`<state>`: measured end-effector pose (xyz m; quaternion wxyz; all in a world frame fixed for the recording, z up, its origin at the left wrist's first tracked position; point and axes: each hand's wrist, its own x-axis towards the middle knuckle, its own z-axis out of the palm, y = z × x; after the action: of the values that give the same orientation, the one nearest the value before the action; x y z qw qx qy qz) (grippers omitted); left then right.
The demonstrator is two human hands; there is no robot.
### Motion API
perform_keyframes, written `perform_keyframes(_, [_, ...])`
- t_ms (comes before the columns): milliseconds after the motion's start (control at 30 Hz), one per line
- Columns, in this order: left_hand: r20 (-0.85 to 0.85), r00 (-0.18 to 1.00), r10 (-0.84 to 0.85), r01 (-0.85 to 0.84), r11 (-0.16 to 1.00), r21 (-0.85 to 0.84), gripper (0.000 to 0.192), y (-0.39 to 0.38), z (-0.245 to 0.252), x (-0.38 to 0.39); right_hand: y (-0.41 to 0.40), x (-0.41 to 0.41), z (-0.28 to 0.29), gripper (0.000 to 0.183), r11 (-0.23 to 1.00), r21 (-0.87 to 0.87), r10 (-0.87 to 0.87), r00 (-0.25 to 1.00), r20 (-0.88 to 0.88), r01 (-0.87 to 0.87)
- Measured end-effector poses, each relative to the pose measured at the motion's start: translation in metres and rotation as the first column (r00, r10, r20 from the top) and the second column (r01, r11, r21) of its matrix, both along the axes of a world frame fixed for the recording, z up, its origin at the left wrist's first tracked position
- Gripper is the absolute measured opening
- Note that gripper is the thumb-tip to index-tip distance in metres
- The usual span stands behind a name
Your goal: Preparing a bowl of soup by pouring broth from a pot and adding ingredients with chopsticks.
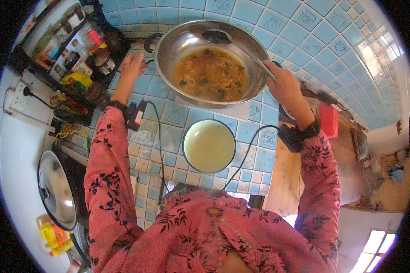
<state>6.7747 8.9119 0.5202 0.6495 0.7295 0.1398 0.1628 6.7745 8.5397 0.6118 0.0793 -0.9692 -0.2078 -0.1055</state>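
Note:
A wide metal wok holds brownish broth with noodles and bits of dark greens. My right hand, by the wok's right side, grips the handle of a metal ladle. The ladle's dark bowl rests against the far inner wall, above the broth. Left of the wok, my left hand is blurred and empty, its fingers apart, near the dark wok handle. An enamel bowl with a dark rim stands on the tiled counter, closer to me than the wok.
A rack of jars and bottles stands at the left, near a wall socket. Below it are a lidded pan and a yellow bottle. Thin cables run over the counter. A red container stands at the right.

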Motion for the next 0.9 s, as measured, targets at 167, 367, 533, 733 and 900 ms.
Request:
perform_keyframes(167, [0.011,0.993,-0.114,0.113,0.966,-0.231,0.029,0.005,-0.008,0.037,0.016,0.001,-0.02,0.036,0.973,0.08,0.221,0.975,-0.032,-0.217])
perform_keyframes(367, [0.191,0.946,-0.263,0.262,0.965,0.03,0.019,-0.006,-0.006,0.039,0.003,-0.041,0.012,0.038,0.954,0.054,0.3,0.945,-0.129,-0.295])
perform_keyframes(533, [0.094,0.975,-0.2,0.217,0.945,-0.246,0.018,0.012,-0.015,0.037,-0.036,-0.059,0.034,0.04,0.961,0.071,0.276,0.934,-0.226,-0.267])
perform_keyframes(733, [0.126,0.991,-0.038,0.053,0.991,-0.124,0.022,-0.021,0.006,0.025,-0.069,-0.041,0.002,0.037,0.966,0.249,0.087,0.994,-0.059,-0.07])
perform_keyframes(900, [0.209,0.966,0.152,-0.147,0.988,-0.039,0.022,-0.057,0.027,0.019,-0.074,-0.031,-0.022,0.036,0.952,0.307,0.055,0.992,-0.111,-0.018])
